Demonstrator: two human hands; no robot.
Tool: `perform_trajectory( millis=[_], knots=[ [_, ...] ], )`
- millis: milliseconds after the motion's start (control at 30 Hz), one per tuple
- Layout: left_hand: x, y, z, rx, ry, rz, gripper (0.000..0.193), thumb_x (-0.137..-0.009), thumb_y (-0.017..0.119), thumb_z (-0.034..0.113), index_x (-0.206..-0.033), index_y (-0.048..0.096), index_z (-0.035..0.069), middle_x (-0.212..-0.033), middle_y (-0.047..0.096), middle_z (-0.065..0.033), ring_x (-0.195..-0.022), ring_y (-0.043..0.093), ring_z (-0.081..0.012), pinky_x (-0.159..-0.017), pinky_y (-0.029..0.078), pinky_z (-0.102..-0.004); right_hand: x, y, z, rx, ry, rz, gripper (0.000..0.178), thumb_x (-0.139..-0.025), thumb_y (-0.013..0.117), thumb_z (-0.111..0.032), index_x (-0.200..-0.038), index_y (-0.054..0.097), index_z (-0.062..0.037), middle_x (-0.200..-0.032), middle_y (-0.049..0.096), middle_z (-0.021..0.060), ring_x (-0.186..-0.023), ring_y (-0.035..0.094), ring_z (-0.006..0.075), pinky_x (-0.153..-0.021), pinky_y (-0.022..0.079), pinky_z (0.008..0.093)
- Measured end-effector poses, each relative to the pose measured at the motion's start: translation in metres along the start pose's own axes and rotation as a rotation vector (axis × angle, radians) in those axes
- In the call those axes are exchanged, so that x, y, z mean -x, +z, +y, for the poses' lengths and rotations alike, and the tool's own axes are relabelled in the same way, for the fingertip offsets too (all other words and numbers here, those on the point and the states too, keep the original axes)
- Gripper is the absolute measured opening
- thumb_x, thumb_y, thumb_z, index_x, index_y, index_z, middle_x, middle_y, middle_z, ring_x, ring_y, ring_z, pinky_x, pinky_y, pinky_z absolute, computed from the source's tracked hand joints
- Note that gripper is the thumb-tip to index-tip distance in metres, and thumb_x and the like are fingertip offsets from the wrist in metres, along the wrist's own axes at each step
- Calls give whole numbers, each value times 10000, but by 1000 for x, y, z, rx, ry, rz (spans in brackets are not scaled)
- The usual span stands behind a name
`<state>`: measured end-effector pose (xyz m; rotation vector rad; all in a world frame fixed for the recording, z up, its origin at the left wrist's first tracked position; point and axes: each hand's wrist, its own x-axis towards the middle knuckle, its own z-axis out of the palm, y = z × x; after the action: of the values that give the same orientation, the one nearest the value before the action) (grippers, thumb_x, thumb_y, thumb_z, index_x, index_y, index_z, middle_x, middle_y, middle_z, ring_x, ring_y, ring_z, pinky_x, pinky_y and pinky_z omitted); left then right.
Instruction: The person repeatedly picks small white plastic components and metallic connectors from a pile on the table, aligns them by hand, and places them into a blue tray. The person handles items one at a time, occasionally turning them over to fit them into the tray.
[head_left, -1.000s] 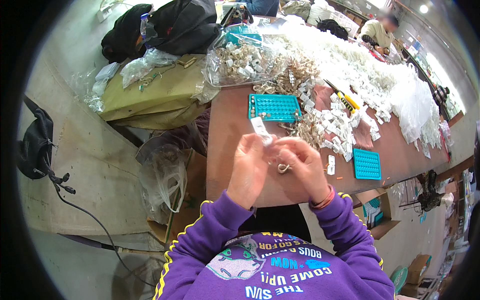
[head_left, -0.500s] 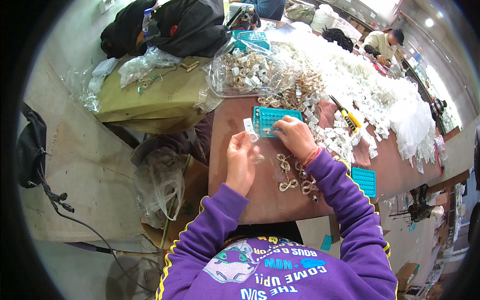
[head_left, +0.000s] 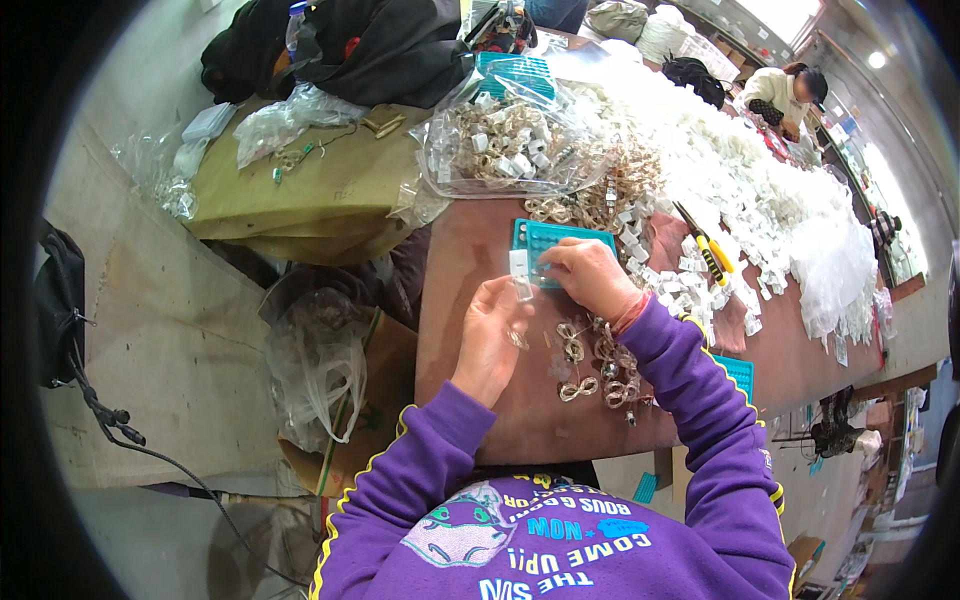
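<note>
My left hand [head_left: 488, 335] is closed in a pinch on a small white rectangular piece [head_left: 519, 264], its upper end against the tray's left side. A pale thin coil [head_left: 517, 340] hangs by the same fingers. The teal tray [head_left: 535, 238], with rows of small pockets, lies on the table beyond both hands. Over its near right part is my right hand [head_left: 600, 280], thumb and fingertips pressed together; whatever they hold is too small to make out. Just nearer than the tray lie several bundles of thin clear cord [head_left: 578, 388], looped into figure eights.
A clear bag [head_left: 440, 165] of cord bundles and white pieces stands behind the tray. Yellow-black cutters [head_left: 712, 258] lie on a heap of white pieces [head_left: 790, 230] to the right. Another teal tray [head_left: 738, 377] is by my right forearm. A co-worker [head_left: 785, 100] sits far right.
My left hand has brought the white piece rightward to the tray's left side. My right hand stays over the tray, fingers still pinched. The view has shifted slightly.
</note>
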<state>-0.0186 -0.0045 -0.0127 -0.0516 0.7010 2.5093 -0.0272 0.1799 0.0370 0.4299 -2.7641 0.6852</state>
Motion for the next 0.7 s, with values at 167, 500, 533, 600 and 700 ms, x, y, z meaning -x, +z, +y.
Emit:
perform_trajectory(
  millis=[167, 500, 533, 600, 700],
  knots=[
    [1, -4, 6, -6, -33, -84, 152, -957, 620, 174, -1089, 588, 105, -1018, 675, -81, -800, 615, -114, -646, 485, -218, -4, 1, -3, 66, 17, -26, 45, -805, 620, -75, -786, 659, -64, -794, 627, 141, -744, 644, 357, -668, 518, 423],
    [5, 3, 1, -64, 6, -68, 111, -943, 631, 119, -1047, 604, 93, -1018, 663, -47, -874, 636, -127, -790, 523, -273, 22, -29, -59, -361, 109, 211, 75, -781, 712, -22, -855, 704, -31, -817, 653, 84, -688, 641, 182, -614, 510, 280],
    [6, 3, 1, -65, 0, -66, 99, -939, 633, 97, -1035, 610, 87, -1026, 656, -42, -880, 632, -124, -811, 522, -285, 23, -24, -64, -294, 38, 238, 80, -790, 706, -30, -868, 692, -39, -826, 642, 91, -690, 647, 219, -612, 518, 303],
    [7, 4, 0, -107, 22, -95, 96, -937, 632, 88, -1031, 610, 86, -1019, 650, -33, -885, 630, -122, -807, 524, -286, 24, -19, -69, -214, 28, 281, 91, -794, 700, -31, -883, 680, -44, -836, 633, 97, -700, 648, 248, -615, 522, 322],
    [8, 5, 0, -129, 30, -102, 93, -938, 628, 81, -1029, 611, 83, -1023, 650, -31, -889, 629, -120, -804, 527, -286, 24, -15, -71, -168, 6, 283, 107, -802, 684, -27, -905, 664, -48, -844, 619, 104, -719, 646, 281, -614, 522, 346]
  ],
)
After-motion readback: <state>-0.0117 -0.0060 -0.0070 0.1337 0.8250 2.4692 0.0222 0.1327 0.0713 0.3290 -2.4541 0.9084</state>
